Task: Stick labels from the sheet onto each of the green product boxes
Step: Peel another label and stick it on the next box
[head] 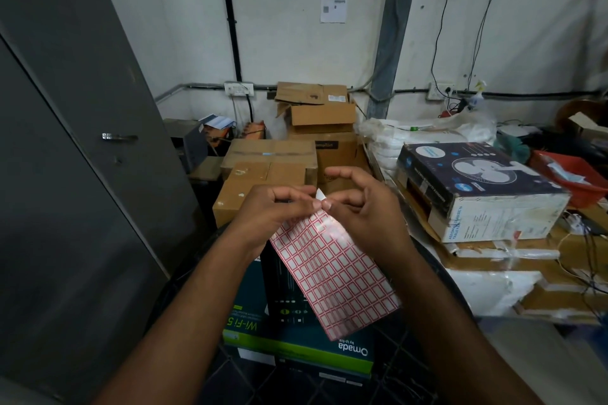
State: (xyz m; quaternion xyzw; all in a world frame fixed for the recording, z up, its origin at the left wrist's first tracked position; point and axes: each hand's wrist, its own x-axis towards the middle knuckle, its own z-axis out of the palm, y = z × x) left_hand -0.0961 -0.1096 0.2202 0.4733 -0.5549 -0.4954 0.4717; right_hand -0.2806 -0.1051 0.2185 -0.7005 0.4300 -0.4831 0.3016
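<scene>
Red-gridded label sheet [332, 270], both hands pinching

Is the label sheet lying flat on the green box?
No, both hands hold the sheet up above the box.

Cardboard boxes [263, 174] crowd behind; fan box [477, 187] right

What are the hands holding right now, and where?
Both hands, left hand and right hand, pinch the top edge of the red-and-white grid label sheet; a small white label lifts there.
</scene>
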